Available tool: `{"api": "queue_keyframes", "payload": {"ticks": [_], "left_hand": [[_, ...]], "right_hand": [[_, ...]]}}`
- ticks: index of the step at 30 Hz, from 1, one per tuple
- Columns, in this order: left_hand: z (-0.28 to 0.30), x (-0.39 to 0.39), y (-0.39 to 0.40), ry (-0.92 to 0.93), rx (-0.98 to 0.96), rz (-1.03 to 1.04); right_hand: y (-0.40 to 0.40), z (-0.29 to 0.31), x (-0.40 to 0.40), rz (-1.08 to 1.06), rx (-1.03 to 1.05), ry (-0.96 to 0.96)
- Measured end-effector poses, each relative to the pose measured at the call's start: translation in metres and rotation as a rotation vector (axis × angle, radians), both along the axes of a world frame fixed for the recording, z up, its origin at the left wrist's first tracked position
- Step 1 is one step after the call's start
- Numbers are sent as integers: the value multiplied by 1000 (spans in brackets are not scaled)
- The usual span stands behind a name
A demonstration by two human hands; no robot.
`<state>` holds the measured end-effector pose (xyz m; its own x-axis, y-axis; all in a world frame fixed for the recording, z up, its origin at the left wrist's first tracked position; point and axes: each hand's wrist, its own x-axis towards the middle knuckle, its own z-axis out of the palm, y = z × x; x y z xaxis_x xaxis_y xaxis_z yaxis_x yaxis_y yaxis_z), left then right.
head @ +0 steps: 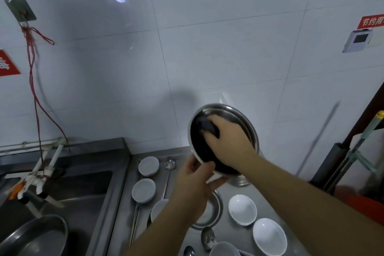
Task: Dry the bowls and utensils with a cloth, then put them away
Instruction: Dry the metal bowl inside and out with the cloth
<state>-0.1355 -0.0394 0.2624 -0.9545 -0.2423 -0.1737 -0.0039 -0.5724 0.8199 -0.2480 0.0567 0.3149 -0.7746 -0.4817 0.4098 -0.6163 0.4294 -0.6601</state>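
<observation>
A round steel bowl [247,119] is held tilted above the counter, its inside facing me. My left hand [195,181] grips its lower rim. My right hand [228,139] is inside it, pressing a dark cloth [207,127] against the bottom. On the steel counter [226,233] below lie white bowls: two upside down [148,166] [143,190] and two upright [242,209] [269,236]. A steel ladle [170,163], a steel plate [209,212] and spoons [207,240] lie among them.
A steel sink [68,189] is at the left with a white tap [39,174] and a steel basin [35,237] in it. The white tiled wall [207,58] is close behind. A mop handle [369,129] and an orange bucket [363,203] stand at the right.
</observation>
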Motion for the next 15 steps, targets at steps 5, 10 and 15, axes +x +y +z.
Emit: {"api": "queue_keyframes", "payload": {"ticks": [5, 10, 15], "left_hand": [[24, -12, -6, 89, -87, 64], [43, -15, -7, 129, -185, 101], [41, -10, -13, 136, -176, 46]], "right_hand": [[-1, 24, -34, -153, 306, 159], [3, 31, -40, -247, 466, -17], [25, 27, -25, 15, 298, -410]]}}
